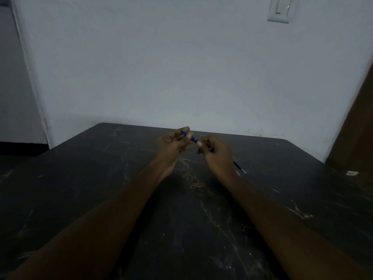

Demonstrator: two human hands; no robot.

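Observation:
A thin blue pen [194, 139] is held above the dark table, between both hands. My left hand [175, 145] pinches its far end between thumb and fingertips, palm turned up. My right hand [215, 153] pinches the near part of the same pen, fingers curled over it. A thin dark rod with a pale tip [239, 167], like a pen refill, shows behind the right hand; whether the hand holds it or it lies on the table cannot be told.
The black marbled table [141, 199] spreads under both forearms and meets a pale wall at its far edge. A small white scrap [352, 173] lies near the right edge. A wall switch [281, 9] sits high on the right, and a brown door [357, 122] stands beside the table.

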